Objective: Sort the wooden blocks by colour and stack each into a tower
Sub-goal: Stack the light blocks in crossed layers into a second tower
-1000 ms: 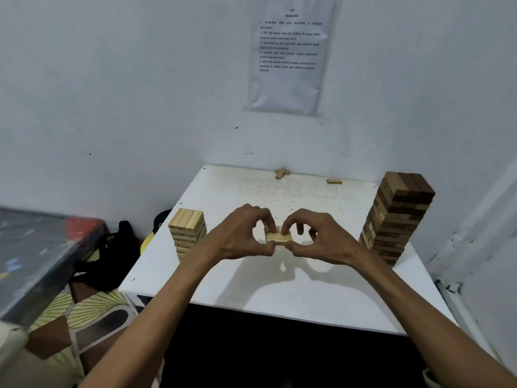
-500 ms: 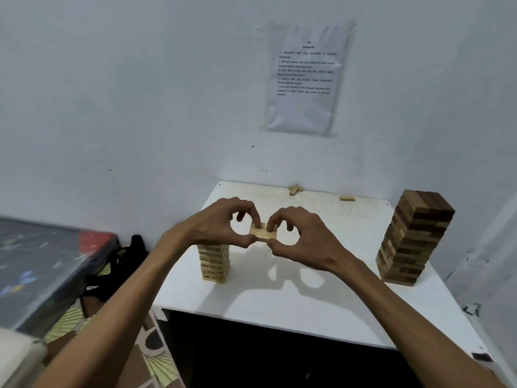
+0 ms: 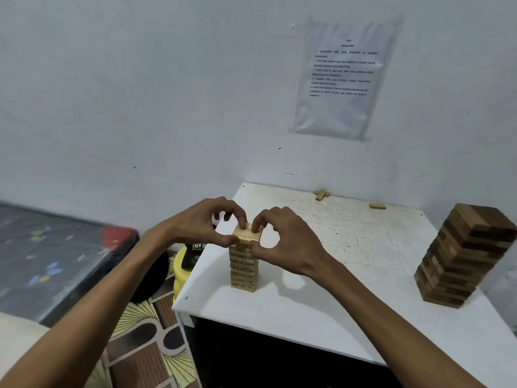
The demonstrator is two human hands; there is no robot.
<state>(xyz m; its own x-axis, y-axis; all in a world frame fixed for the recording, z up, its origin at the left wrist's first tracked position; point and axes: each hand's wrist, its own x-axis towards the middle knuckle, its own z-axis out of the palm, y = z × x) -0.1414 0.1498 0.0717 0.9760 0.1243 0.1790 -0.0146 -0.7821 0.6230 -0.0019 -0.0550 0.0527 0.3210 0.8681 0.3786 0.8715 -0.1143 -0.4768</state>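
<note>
Top blocks (image 3: 247, 233), pinched from either side by left hand (image 3: 201, 224) and right hand (image 3: 288, 245), sit on pale tower (image 3: 244, 271) near left edge of table (image 3: 335, 298); dark tower (image 3: 461, 256) stands well apart.

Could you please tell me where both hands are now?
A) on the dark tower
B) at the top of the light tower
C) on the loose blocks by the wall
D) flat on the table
B: the left hand and right hand pinch the top blocks of the light tower.
</note>
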